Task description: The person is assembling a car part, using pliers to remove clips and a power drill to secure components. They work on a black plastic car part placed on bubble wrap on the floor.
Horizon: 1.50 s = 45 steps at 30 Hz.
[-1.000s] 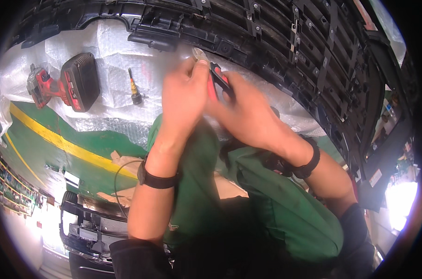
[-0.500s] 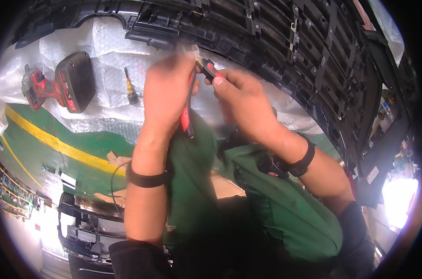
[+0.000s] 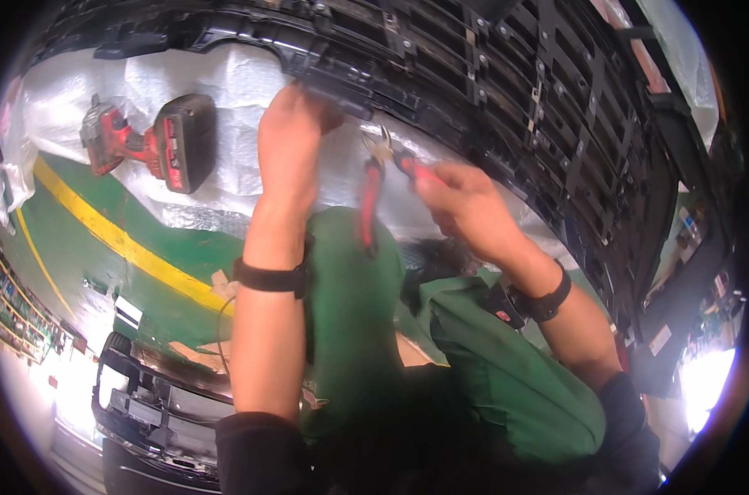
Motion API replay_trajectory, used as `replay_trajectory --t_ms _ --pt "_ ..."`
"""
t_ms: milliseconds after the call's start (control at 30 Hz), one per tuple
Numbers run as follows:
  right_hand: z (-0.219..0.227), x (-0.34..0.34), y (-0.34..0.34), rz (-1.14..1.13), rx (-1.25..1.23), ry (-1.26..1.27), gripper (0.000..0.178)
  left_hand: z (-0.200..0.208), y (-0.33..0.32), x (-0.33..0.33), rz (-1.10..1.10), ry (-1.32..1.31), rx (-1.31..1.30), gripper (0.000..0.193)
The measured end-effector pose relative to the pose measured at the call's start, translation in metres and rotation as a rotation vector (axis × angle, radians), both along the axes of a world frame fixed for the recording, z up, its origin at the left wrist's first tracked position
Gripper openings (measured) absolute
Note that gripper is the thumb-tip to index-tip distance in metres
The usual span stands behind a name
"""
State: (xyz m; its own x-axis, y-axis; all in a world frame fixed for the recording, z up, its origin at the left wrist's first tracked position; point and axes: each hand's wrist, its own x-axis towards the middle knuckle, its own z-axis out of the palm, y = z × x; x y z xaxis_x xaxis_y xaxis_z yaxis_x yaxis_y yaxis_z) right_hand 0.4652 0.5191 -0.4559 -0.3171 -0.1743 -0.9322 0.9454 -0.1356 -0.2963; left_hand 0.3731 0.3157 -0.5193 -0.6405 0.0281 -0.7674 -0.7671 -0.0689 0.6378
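My right hand (image 3: 465, 202) grips one red-and-black handle of a pair of cutting pliers (image 3: 381, 153). The pliers' jaws are spread and point up toward the black plastic panel (image 3: 354, 87); their other red handle hangs free above my green-trousered knee. At the panel's lower edge is my left hand (image 3: 290, 144), its fingers curled and partly hidden against the dark plastic. What those fingers hold, if anything, cannot be made out.
A red-and-black cordless power tool (image 3: 139, 144) lies on the silvery bubble wrap (image 3: 242, 91) to the left. The large slatted black panel spans the top and right. Green floor with a yellow line (image 3: 119, 239) runs at left, and cardboard (image 3: 200, 356) lies below it.
The pliers have left my left hand and now hang from my right, jaws spread. My left hand has moved up to the panel's edge. The yellow-handled tool seen before is out of sight.
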Motion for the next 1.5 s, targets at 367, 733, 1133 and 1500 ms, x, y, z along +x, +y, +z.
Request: replay_trajectory --t_ms 367,733,1133,1500 --pt "0.032 -0.008 0.004 0.579 0.373 0.744 0.021 -0.027 0.001 -0.002 0.075 0.161 -0.028 0.025" --pt "0.05 -0.083 0.031 0.169 -0.416 0.681 0.038 -0.038 0.001 -0.009 0.241 0.155 0.048 0.017" --pt "0.033 -0.159 0.034 0.469 -0.467 0.447 0.021 0.092 0.009 0.012 0.27 0.083 0.284 0.044" --pt "0.093 -0.184 0.039 0.326 -0.553 0.4 0.033 0.092 0.058 0.009 0.247 0.697 -0.127 0.035"
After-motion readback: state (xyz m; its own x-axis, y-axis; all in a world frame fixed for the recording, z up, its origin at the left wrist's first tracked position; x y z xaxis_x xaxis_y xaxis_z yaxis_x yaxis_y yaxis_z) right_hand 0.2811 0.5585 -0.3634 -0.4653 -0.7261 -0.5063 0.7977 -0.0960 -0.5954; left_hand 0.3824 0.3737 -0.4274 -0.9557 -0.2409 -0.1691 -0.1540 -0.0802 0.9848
